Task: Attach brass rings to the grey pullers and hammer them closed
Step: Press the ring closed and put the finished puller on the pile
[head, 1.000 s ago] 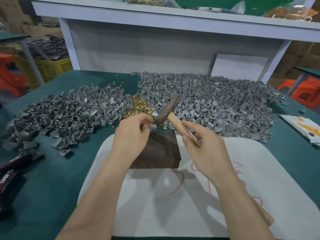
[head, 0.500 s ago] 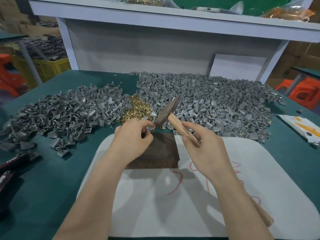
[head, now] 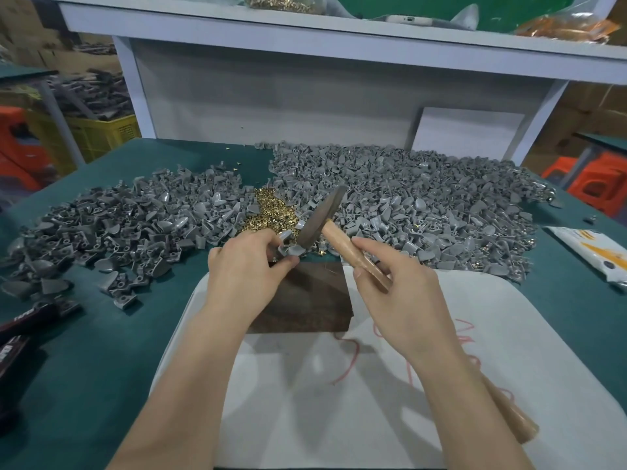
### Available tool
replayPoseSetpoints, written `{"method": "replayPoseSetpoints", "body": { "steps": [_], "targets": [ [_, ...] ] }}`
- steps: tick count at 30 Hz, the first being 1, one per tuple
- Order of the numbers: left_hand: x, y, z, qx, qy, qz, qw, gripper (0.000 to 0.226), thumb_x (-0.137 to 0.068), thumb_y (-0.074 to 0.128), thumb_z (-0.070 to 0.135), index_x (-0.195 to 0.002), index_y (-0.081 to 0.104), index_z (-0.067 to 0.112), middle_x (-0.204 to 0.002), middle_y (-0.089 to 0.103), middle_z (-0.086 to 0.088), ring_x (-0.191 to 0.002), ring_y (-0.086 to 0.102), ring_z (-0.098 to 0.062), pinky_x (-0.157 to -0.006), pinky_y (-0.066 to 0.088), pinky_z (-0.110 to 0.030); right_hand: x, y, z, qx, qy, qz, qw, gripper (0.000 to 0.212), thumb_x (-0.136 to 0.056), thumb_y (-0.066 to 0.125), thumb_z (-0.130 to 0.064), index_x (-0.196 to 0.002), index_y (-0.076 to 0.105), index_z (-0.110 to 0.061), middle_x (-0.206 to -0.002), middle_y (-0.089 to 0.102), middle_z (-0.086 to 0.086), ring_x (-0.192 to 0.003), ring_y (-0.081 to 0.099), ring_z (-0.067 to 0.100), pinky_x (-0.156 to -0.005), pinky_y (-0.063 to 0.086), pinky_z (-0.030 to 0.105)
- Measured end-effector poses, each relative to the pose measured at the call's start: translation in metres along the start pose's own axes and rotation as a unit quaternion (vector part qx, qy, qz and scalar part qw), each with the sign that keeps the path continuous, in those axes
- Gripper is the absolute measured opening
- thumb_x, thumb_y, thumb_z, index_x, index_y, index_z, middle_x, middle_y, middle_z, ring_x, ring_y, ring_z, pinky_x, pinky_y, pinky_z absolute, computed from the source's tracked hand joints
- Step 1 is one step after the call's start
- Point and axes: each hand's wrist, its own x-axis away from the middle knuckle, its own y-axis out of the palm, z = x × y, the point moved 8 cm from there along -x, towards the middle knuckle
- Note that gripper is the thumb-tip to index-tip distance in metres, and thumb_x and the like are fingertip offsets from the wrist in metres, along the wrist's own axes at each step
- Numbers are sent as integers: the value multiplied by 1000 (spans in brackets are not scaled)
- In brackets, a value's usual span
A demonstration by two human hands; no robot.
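A: Over the far left corner of the dark block (head: 305,300), what has the left hand (head: 244,273) got?
B: Thumb and fingers pinch one grey puller (head: 288,250) at the block's edge.
A: And the right hand (head: 393,293)?
B: Curled round the hammer (head: 324,215) handle, with the head tilted just above that puller.
A: Brass rings (head: 271,212)?
B: Heaped just beyond the block, between two piles of pullers (head: 407,205) on the counter (head: 101,351).
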Motion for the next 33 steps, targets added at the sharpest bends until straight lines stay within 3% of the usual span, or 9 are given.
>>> {"method": "replayPoseSetpoints", "body": {
  "steps": [3,8,13,23,28,33],
  "targets": [
    [0,-1,1,22,1,4,1000,17,-82,70,38,-87,64,23,-87,67,3,-91,62,-21,-89,46,-42,2,-3,-8,20,-22,18,999,39,-88,55,-28,-122,54,-46,-92,67,-11,-59,52,17,-67,54,37],
    [1,-1,1,23,-2,17,1000,24,-80,73,37,-90,68,15,-87,70,-3,-90,64,-25,-86,49,-42,6,-7,-19,62,-45,42,996,40,-89,55,-29,-126,54,-45,-99,66,-10,-83,58,14,-72,49,31],
    [1,-1,0,4,-6,11,1000,28,-82,70,40,-84,70,12,-81,70,-5,-88,64,-26,-82,50,-41,9,8,-26,117,-62,-34,991,43,-90,55,-28,-129,51,-45,-105,65,-6,-93,60,22,-79,49,36],
    [0,0,1,15,0,12,1000,24,-82,71,35,-89,70,12,-87,70,-5,-91,64,-26,-83,49,-41,8,1,-22,101,-51,-3,994,42,-91,54,-28,-129,51,-45,-107,65,-6,-95,60,22,-80,49,37],
    [2,0,5,18,24,11,999,35,-86,68,30,-120,62,23,-98,69,-1,-100,62,-23,-90,45,-42,7,-3,-20,90,-46,12,995,43,-90,55,-27,-129,52,-45,-103,66,-5,-90,59,23,-77,49,37],
    [2,-2,5,5,29,17,999,23,-87,66,32,-108,66,22,-93,69,2,-97,63,-22,-88,47,-41,8,3,-20,89,-43,-10,995,42,-89,55,-28,-127,52,-47,-105,66,-6,-93,60,22,-79,49,37]
  ]
}}
